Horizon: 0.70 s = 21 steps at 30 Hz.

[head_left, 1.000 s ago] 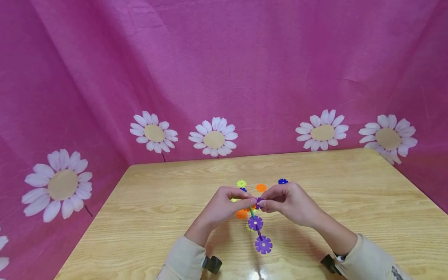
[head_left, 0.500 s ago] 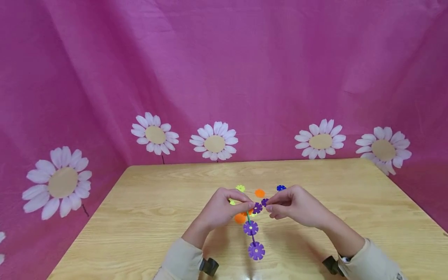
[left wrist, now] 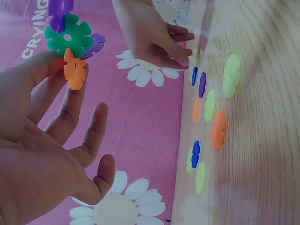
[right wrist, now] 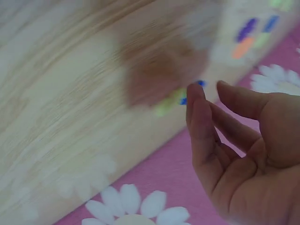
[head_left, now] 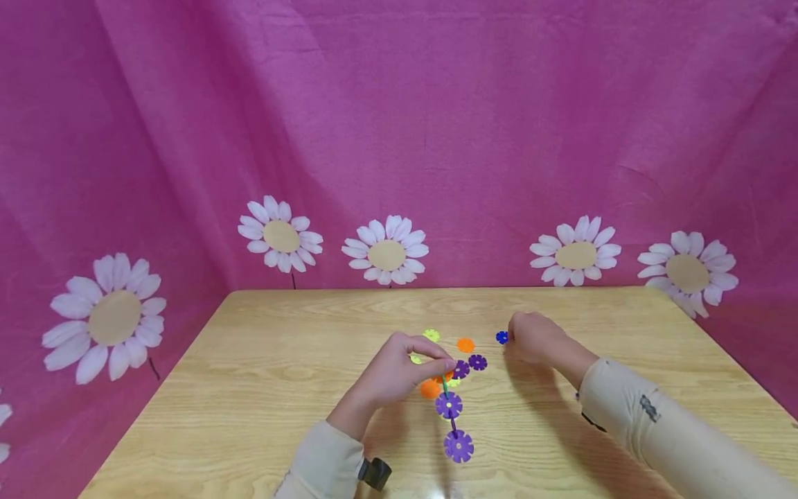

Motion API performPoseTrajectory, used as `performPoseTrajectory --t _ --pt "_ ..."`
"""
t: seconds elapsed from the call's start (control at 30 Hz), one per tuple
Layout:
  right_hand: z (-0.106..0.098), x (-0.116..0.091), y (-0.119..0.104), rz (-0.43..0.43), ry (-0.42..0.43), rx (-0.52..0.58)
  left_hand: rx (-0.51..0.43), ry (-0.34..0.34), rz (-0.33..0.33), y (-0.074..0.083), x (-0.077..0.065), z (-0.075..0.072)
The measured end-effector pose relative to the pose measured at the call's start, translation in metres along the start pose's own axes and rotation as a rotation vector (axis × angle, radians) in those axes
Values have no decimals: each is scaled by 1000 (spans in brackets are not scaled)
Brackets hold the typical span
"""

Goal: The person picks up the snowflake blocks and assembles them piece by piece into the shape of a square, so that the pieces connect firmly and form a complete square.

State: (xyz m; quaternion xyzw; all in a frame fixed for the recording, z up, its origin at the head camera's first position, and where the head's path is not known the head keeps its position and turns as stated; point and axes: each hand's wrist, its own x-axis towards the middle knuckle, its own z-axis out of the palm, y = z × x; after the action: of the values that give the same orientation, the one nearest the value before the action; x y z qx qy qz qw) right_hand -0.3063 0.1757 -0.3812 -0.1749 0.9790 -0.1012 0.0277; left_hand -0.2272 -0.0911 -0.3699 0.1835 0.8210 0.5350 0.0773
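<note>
In the head view my left hand (head_left: 402, 371) pinches a joined string of slotted plastic discs between thumb and fingers. In the left wrist view that string shows an orange disc (left wrist: 75, 75) at the fingertips, a green disc (left wrist: 69, 36) and purple discs (left wrist: 61, 11). Two purple discs, the lower one (head_left: 458, 446) nearest me, hang toward the front. At the back right, my right hand (head_left: 541, 339) is beside a blue disc (head_left: 501, 337). In the right wrist view its thumb and fingers are parted, with blue partly hidden behind the fingertips.
Several loose discs lie on the wooden table (head_left: 280, 388), among them an orange disc (head_left: 465, 344), a purple disc (head_left: 478, 362) and a yellow-green disc (head_left: 431, 335). A pink cloth (head_left: 474, 138) with printed daisies hangs beyond the table's back edge.
My right hand has left the purple discs by the left hand and moved right and away from me to the blue disc. My left hand stays nearly in place with the disc string.
</note>
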Motion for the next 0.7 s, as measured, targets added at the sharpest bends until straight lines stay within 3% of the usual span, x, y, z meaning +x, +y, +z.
performPoseTrajectory --t 0.2,0.7 --pt "10 18 14 120 -71 -37 -2 6 10 -1 -1 3" --pt "-1 18 39 124 -102 39 8 13 1 -1 1 -1"
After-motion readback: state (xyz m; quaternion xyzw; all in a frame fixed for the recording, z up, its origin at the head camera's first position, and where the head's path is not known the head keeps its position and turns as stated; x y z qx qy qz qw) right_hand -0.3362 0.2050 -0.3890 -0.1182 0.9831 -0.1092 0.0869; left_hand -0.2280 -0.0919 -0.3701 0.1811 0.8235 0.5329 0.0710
